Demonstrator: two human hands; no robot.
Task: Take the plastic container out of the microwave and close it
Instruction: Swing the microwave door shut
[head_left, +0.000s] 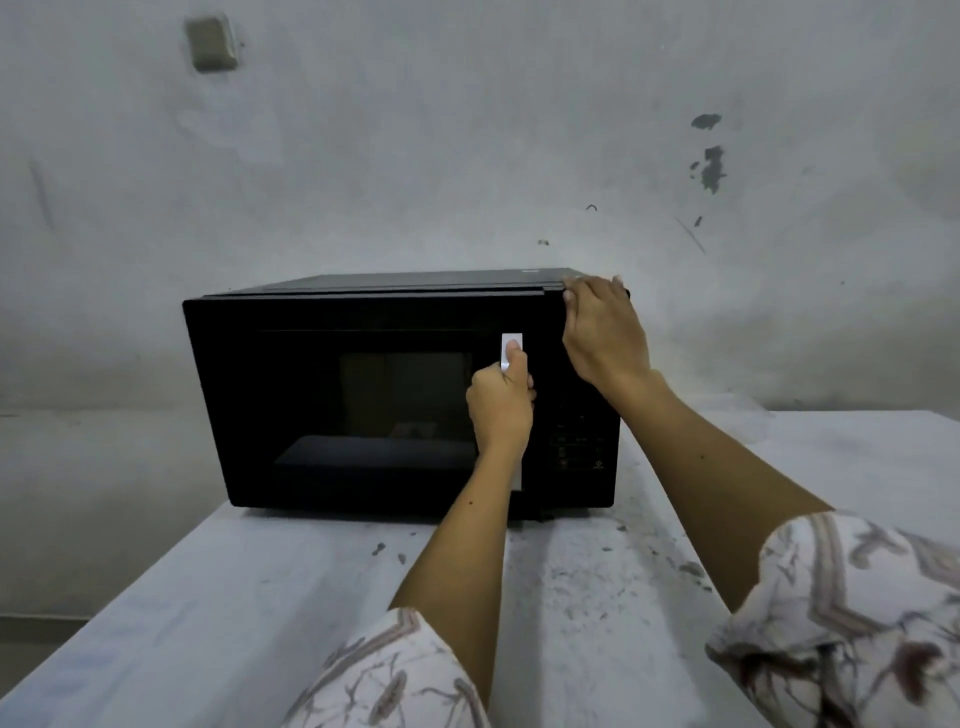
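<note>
A black microwave (322, 395) stands on a pale worktop (260, 597) against the wall. Its door looks shut or only a crack ajar along the top. My left hand (501, 402) is wrapped around the white vertical door handle (511, 343), thumb pointing up along it. My right hand (602, 327) lies flat over the microwave's top right corner, fingers spread on the edge. Through the dark door window I make out only a dim shape low inside; I cannot tell the plastic container from it.
The microwave's control panel (576, 447) is on its right side, below my right forearm. The worktop is dusty and speckled, with its left edge running diagonally toward me. A stained grey wall (467, 156) rises right behind the microwave.
</note>
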